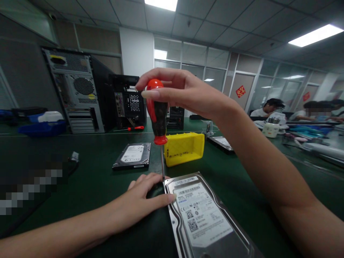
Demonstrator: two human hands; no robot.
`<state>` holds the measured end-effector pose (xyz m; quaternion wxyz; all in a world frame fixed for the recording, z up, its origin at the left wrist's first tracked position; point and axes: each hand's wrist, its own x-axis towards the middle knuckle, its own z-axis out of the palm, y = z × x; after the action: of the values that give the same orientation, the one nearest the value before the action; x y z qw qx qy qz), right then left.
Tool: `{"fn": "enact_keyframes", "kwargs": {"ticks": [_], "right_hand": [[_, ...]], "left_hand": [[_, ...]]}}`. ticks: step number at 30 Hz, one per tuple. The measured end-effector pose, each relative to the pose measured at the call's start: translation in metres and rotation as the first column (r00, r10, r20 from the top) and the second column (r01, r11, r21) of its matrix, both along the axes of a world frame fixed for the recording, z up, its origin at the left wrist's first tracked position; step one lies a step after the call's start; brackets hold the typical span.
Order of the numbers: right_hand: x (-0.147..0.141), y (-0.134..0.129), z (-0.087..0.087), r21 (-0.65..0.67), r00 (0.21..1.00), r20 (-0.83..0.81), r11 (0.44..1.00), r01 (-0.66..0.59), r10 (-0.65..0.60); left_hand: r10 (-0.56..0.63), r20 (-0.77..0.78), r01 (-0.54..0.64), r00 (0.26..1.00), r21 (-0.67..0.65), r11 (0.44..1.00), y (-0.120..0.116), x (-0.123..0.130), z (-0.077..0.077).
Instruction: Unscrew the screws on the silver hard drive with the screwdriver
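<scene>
A silver hard drive (205, 215) with a white label lies on the green tabletop (107, 190). My right hand (172, 86) holds the top of a red and black screwdriver (158, 122), its fingers bent around the handle. The screwdriver stands nearly upright, and its tip meets the drive's far left corner. Against that same corner rests my left hand (150, 193), thumb on the drive's edge and fingers closed around its end. Just behind the drive sits a yellow bin (185, 148), with small dark pieces inside.
Another hard drive (133, 156) lies behind my left hand, and a third (221, 142) at the right. Computer cases (77, 89) and a second screwdriver (136, 128) stand farther back. A blue tray (41, 128) is at left. People (268, 107) sit at the far right.
</scene>
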<state>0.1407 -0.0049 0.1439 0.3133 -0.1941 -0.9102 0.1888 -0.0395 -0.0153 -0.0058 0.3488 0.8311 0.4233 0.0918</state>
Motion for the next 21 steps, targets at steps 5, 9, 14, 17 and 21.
{"fn": "enact_keyframes", "kwargs": {"ticks": [5,9,14,17,21], "right_hand": [[0.006,0.004,0.004,-0.161,1.0,-0.025,0.987,-0.018,0.014],[0.006,0.005,0.002,-0.227,0.997,-0.063,0.972,-0.066,0.053],[0.001,-0.001,-0.005,-0.179,0.99,-0.101,0.977,-0.119,0.102],[-0.007,-0.002,-0.009,-0.182,0.99,-0.114,0.978,-0.102,0.082],[-0.018,-0.001,-0.013,-0.127,0.987,-0.16,0.991,-0.043,0.023]], "left_hand": [[-0.007,-0.005,0.007,1.0,-0.014,1.0,0.001,0.001,0.0],[0.011,-0.021,-0.012,1.0,-0.024,1.0,0.002,0.0,-0.001],[0.019,-0.004,-0.019,1.0,0.013,1.0,0.001,0.0,-0.002],[0.014,0.007,-0.014,1.0,0.035,0.999,0.0,0.001,-0.002],[0.019,0.004,-0.019,1.0,0.035,0.999,-0.001,0.001,-0.001]]}}
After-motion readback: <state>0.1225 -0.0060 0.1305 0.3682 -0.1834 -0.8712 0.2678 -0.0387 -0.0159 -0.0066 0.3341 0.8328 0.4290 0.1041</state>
